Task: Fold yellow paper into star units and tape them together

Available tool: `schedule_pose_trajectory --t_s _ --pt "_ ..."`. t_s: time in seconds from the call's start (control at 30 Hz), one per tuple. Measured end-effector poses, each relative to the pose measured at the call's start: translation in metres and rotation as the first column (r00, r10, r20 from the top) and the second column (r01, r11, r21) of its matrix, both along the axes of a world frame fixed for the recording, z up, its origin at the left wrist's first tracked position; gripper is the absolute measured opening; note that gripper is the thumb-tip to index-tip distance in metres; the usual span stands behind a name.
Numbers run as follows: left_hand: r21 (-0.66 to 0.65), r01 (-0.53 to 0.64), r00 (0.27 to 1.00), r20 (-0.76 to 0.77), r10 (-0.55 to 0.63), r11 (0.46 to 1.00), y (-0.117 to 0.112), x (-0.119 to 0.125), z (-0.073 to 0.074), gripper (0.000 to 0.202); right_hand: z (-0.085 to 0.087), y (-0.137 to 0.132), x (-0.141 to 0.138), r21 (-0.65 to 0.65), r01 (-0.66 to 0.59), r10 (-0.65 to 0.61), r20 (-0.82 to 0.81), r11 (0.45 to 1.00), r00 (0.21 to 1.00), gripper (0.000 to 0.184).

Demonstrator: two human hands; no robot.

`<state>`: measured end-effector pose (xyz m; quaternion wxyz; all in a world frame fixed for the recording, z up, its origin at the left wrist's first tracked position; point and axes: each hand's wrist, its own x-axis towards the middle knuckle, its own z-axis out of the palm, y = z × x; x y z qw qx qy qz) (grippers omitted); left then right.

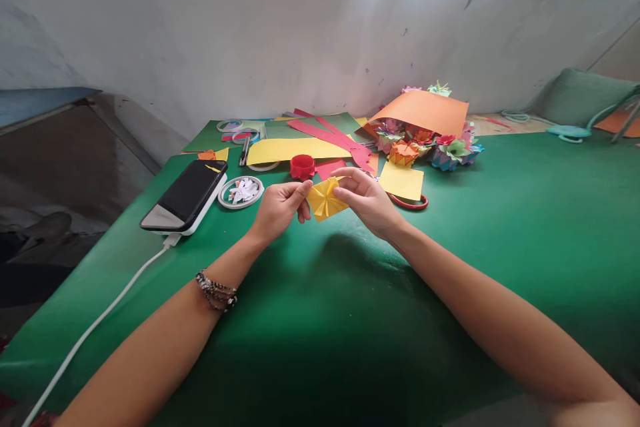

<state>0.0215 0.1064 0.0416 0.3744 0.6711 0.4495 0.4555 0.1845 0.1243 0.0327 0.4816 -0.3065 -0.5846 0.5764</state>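
A small piece of folded yellow paper (326, 200), creased in lines that meet at its middle, is held up above the green table. My left hand (283, 208) pinches its left edge between thumb and fingers. On the other side my right hand (364, 199) grips the upper right part, thumb in front and fingers behind. Just beyond the paper stands a red paper cup shape (303, 167) with a pointed rim. A flat yellow paper square (401, 180) lies past my right hand, partly over red-handled scissors (411, 202).
On the left, a phone (187, 192) rests on a white block with a white cable (107, 310). A tape roll (241, 193) holds white scraps. Behind lie a yellow strip (300, 151) and red strips (327, 135). Paper flowers (453, 150) sit under an orange sheet (425, 113).
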Motion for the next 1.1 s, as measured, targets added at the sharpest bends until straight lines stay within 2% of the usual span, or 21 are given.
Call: schedule_pose_trajectory --t_s 0.3,0.43,0.53,0.63,0.73,0.87,0.97,1.1 --pt "-0.030 -0.042 0.997 -0.072 0.040 0.999 -0.0011 -0.0029 0.0011 0.050 0.0021 -0.0007 -0.0005 0.064 0.022 -0.024 0.033 0.998 0.999 0.019" --pt "0.020 -0.007 0.995 -0.095 0.009 1.000 0.0015 -0.0016 0.0022 0.037 0.0035 -0.0013 0.0002 0.113 0.027 -0.035 0.074 0.993 0.997 0.013" --pt "-0.110 0.077 0.997 0.015 -0.076 0.991 0.0018 0.0006 0.0022 0.032 0.0019 -0.0023 -0.0013 0.145 0.016 -0.034 0.119 0.989 0.992 0.012" --pt "-0.241 0.178 0.980 0.127 -0.151 0.954 0.0017 0.0009 0.0006 0.026 -0.0013 -0.0027 -0.0033 0.222 0.058 -0.096 0.166 0.973 0.981 0.008" --pt "-0.305 0.193 0.973 0.184 -0.141 0.933 0.0025 0.0003 -0.0017 0.023 -0.0034 -0.0030 -0.0036 0.322 0.092 -0.164 0.205 0.942 0.965 0.005" --pt "-0.360 0.185 0.962 0.258 -0.094 0.915 0.0027 0.0021 -0.0028 0.024 -0.0017 -0.0044 -0.0009 0.449 0.064 -0.221 0.307 0.891 0.926 0.002" --pt "-0.386 0.194 0.948 0.311 -0.071 0.902 0.0014 0.0044 -0.0027 0.025 0.0012 -0.0048 0.0010 0.559 0.057 -0.293 0.345 0.827 0.892 0.003" --pt "-0.393 0.188 0.946 0.319 -0.059 0.900 0.0006 0.0054 -0.0037 0.024 0.0031 -0.0041 0.0016 0.676 0.077 -0.379 0.311 0.733 0.871 0.008"
